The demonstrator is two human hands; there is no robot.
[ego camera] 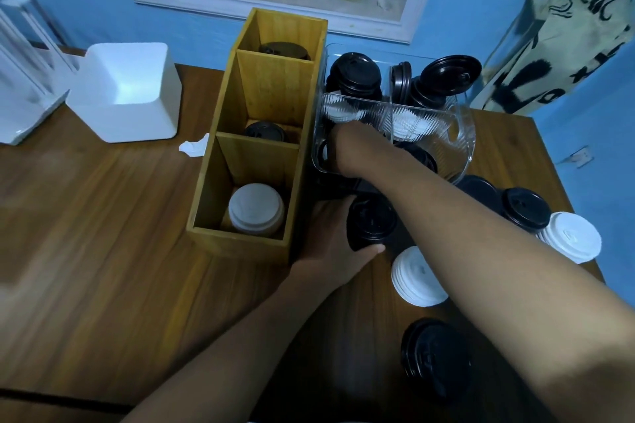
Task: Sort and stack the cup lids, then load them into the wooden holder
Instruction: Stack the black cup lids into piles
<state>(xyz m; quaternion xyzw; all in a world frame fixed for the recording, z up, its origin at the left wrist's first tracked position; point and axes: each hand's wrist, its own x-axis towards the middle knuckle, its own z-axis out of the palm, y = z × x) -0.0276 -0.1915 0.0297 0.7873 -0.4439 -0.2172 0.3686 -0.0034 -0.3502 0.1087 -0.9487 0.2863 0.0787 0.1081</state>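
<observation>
here the left hand (330,244) grips a black lid stack (372,221), tops upward.

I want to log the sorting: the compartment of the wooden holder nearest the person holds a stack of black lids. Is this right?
No. In the head view, the compartment of the wooden holder nearest the person holds a stack of white lids, not black.

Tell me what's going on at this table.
A person is sorting cup lids. The left hand grips a black lid stack beside the wooden holder, while the right hand reaches into the clear bin; its grip is unclear. The holder's near compartment holds white lids, the other two dark lids. Loose stacks of white and black lids sit on the table.
</observation>
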